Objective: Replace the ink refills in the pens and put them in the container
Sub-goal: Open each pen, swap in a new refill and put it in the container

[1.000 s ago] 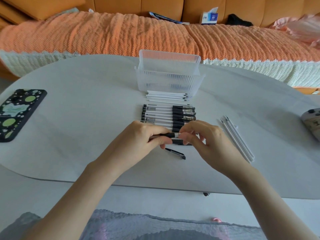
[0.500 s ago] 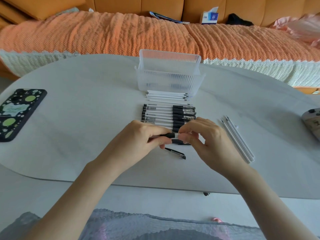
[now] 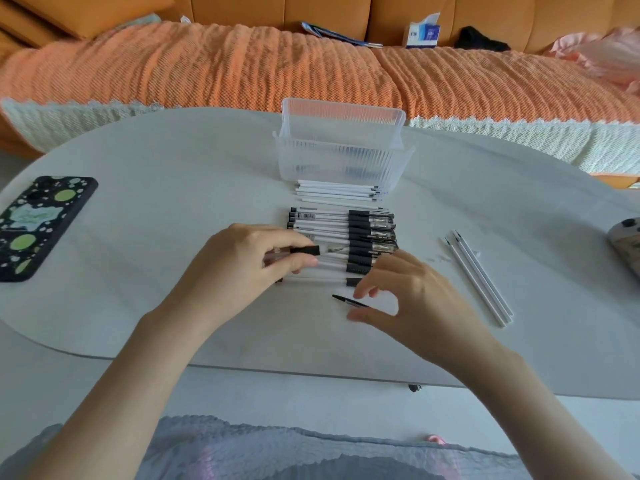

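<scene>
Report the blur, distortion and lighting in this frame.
Head view: wide-angle distortion bows the white oval table and the orange knitted sofa cover; soft even light, faint shadows, no glare; right hand slightly motion-blurred, while the left hand gripping the black-and-clear pen and the translucent ribbed plastic container look sharper.

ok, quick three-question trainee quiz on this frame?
1. True or false: the container stands beyond the pens, farther from the person.
2. Which hand grips a pen part? A) left B) right C) neither
3. Fill in: ___ refills lie apart, to the right of the right hand.
Key: 1 true; 2 A, the left hand; 3 three.
</scene>
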{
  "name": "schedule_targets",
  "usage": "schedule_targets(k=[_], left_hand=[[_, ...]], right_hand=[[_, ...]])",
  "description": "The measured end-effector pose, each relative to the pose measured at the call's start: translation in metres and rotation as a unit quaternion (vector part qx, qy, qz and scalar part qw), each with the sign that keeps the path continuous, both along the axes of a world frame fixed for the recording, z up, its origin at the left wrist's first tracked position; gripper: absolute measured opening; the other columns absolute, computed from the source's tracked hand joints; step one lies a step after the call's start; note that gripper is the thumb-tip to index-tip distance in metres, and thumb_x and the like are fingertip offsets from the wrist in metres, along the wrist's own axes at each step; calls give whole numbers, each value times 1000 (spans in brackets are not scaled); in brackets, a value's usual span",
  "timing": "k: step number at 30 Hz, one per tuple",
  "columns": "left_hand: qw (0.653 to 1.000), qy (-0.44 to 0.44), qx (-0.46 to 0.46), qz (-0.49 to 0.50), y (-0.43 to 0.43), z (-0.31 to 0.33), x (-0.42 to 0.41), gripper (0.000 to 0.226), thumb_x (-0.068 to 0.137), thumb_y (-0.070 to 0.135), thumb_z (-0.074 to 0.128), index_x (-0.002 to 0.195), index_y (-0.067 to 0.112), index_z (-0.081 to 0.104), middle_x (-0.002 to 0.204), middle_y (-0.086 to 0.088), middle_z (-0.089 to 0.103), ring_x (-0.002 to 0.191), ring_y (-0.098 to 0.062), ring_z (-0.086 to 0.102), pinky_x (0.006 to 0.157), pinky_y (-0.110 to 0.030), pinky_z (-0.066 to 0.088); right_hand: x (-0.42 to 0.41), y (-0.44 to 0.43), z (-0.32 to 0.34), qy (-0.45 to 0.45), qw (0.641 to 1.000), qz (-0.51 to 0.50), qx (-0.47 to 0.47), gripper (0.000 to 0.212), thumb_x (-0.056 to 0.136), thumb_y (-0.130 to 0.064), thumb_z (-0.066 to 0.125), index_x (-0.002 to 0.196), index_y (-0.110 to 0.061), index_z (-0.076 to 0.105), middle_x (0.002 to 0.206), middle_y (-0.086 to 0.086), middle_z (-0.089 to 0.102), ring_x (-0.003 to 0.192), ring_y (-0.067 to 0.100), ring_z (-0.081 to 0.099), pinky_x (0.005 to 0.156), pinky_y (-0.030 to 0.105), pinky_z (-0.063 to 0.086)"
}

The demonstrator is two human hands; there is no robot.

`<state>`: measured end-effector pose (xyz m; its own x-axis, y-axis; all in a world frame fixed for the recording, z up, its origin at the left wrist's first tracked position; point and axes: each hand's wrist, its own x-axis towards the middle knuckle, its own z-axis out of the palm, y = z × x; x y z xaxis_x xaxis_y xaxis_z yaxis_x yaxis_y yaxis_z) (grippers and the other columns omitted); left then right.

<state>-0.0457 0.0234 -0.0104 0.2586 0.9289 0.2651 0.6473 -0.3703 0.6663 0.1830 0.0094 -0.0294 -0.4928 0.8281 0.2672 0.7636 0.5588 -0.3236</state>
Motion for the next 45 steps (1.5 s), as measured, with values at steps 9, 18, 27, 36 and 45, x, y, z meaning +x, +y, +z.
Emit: schedule_targets(k=[9,18,27,36,45], left_hand=[[999,-13,-24,-22,-1,-3,3,21,85,38,62,104,31,68,80,18,70,73,-8,67,76,-27,50],[999,-16,-37,-18,-3,0,7,15,79,34,70,89,27,62,82,15,70,67,8,59,72,-22,45],[998,-24,-50,-36,-4,-1,16,14,79,29,72,84,33,59,77,14,67,58,-6,59,67,-22,48],[996,-51,-38,-64,-7,-5,22,9,80,13,72,84,14,64,72,10,71,74,1,66,73,-16,49],[993,-80,-53,-65,-9,-4,25,10,80,16,70,84,10,63,68,11,68,68,1,63,69,-9,45]], right_hand=[[4,2,13,124,986,-57,-91,5,87,-27,62,86,-26,66,75,-12,67,69,6,60,63,18,44],[8,4,26,247,957,-63,-141,10,90,-18,58,91,-23,66,80,-7,67,71,14,58,69,28,47],[-2,4,23,228,965,-46,-118,6,85,-15,65,89,-18,69,74,-13,62,66,10,52,64,21,43],[-6,3,16,283,950,-56,-124,11,81,-7,68,85,-17,72,68,-17,64,58,9,57,63,21,47],[-9,2,15,288,951,-48,-106,12,82,-3,66,87,-14,72,73,-11,65,60,8,57,63,10,43]])
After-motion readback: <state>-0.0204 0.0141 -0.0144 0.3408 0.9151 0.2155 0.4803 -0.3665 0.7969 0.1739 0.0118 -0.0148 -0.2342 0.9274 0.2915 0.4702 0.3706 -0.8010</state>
